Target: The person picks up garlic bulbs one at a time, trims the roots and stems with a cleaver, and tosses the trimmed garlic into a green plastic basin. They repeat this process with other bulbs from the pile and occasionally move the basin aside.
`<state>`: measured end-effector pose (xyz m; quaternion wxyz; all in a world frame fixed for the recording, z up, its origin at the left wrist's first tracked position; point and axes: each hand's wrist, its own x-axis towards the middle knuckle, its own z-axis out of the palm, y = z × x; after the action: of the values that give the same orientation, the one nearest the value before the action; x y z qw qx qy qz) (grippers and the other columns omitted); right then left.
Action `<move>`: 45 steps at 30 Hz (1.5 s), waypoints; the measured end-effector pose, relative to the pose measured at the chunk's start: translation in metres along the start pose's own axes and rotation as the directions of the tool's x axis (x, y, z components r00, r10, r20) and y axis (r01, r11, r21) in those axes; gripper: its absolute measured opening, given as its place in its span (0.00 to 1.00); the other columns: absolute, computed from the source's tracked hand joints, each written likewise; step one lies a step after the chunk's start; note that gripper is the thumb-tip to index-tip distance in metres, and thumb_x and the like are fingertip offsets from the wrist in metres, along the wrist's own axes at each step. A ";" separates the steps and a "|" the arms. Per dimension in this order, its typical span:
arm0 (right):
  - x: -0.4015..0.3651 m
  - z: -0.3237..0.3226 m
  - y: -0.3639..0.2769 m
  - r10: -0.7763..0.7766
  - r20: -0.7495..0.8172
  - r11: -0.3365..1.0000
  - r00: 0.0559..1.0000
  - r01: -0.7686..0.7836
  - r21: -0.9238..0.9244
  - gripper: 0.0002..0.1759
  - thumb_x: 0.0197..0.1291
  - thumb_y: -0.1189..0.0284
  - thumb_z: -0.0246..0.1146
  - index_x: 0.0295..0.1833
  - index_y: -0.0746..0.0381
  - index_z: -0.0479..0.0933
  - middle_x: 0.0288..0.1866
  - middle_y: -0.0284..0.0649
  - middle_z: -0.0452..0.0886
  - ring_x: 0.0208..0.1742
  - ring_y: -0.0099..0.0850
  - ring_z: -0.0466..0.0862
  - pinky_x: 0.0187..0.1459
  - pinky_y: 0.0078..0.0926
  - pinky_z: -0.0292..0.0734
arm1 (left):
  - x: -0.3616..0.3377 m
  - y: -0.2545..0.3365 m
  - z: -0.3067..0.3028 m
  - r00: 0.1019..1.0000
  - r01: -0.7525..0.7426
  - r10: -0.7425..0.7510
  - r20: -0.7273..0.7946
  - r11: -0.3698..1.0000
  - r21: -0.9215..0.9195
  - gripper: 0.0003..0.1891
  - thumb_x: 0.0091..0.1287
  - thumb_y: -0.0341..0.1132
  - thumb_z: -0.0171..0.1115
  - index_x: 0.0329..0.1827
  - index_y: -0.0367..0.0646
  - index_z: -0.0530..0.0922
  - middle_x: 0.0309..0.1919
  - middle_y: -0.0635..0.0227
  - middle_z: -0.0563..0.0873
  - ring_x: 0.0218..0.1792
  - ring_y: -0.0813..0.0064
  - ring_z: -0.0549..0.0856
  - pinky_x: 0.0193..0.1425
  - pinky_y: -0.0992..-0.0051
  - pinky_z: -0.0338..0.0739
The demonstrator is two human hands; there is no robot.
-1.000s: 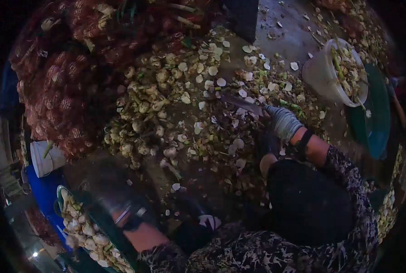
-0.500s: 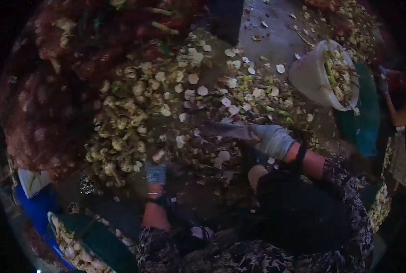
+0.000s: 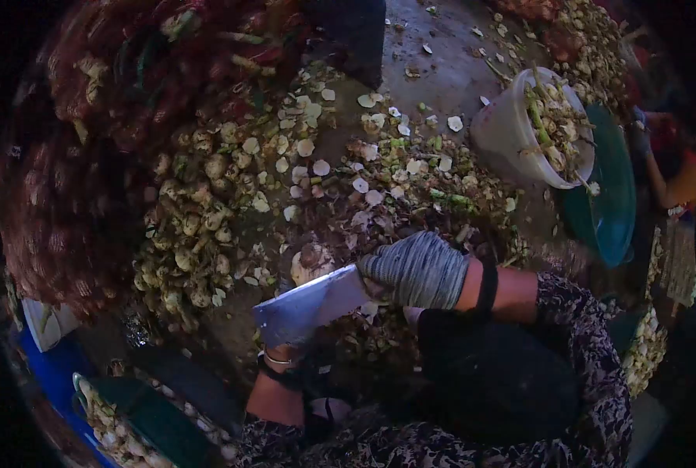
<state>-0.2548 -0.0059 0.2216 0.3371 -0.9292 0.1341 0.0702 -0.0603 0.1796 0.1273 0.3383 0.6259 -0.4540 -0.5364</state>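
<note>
My right hand (image 3: 417,271), in a grey striped glove, is closed round the handle end of a wide-bladed cleaver (image 3: 317,303). The blade points left and lies across the front of my left hand (image 3: 287,351), hiding most of its fingers. Just beyond the blade's upper edge is a pale garlic bulb (image 3: 310,263) with brownish skin, apparently held in my left hand. Beyond it, whole bulbs with stalks form a heap (image 3: 196,222) on the left. Round white trimmings and stalk scraps (image 3: 371,187) cover the floor ahead.
Red net sacks (image 3: 59,226) of bulbs stand on the left. A white bucket (image 3: 498,140) of stalky pieces tilts at the right, beside a green tub (image 3: 615,195). Another green container (image 3: 157,413) with bulbs is at lower left. A co-worker's arm (image 3: 658,175) shows at far right.
My right hand has brought the cleaver left and down, over my left hand. The left hand has shifted slightly down, and the bulb shows larger. The whole view has shifted a little.
</note>
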 end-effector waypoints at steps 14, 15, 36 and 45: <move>-0.005 0.006 0.017 0.030 0.107 0.999 0.994 -0.035 0.042 0.14 0.53 0.72 0.62 0.48 0.54 0.74 0.31 0.43 0.81 0.34 0.47 0.85 0.33 0.45 0.79 | 0.004 0.008 0.004 0.999 0.023 -0.012 0.051 0.978 -0.209 0.24 0.67 0.45 0.60 0.63 0.44 0.74 0.55 0.61 0.83 0.51 0.68 0.84 0.50 0.71 0.82; -0.008 0.004 0.016 0.018 0.091 1.000 0.996 -0.019 0.020 0.14 0.54 0.71 0.62 0.48 0.54 0.74 0.31 0.43 0.81 0.35 0.47 0.85 0.33 0.46 0.79 | 0.004 0.008 0.004 0.998 0.027 -0.014 0.056 0.972 -0.232 0.24 0.68 0.45 0.59 0.64 0.45 0.73 0.55 0.61 0.83 0.51 0.68 0.84 0.50 0.71 0.82; 0.005 0.028 0.024 0.096 0.146 0.993 0.985 -0.105 0.058 0.13 0.53 0.71 0.64 0.45 0.55 0.74 0.31 0.45 0.82 0.35 0.49 0.85 0.34 0.48 0.78 | 0.007 0.010 0.012 0.992 0.025 0.019 0.125 0.941 -0.337 0.30 0.69 0.57 0.54 0.68 0.49 0.69 0.57 0.59 0.81 0.50 0.66 0.84 0.47 0.70 0.84; -0.018 0.029 0.109 0.591 0.001 0.799 0.806 -0.586 0.135 0.14 0.59 0.65 0.65 0.47 0.59 0.79 0.37 0.47 0.85 0.40 0.49 0.86 0.41 0.43 0.81 | -0.004 0.050 0.024 0.915 0.316 -0.299 0.272 0.111 -0.942 0.33 0.70 0.62 0.52 0.70 0.50 0.66 0.57 0.59 0.81 0.50 0.65 0.84 0.46 0.70 0.85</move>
<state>-0.3056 -0.0642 0.1369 0.3548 -0.8192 0.4271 0.1436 -0.0940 0.1666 0.1697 0.5351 0.3422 0.1287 -0.7616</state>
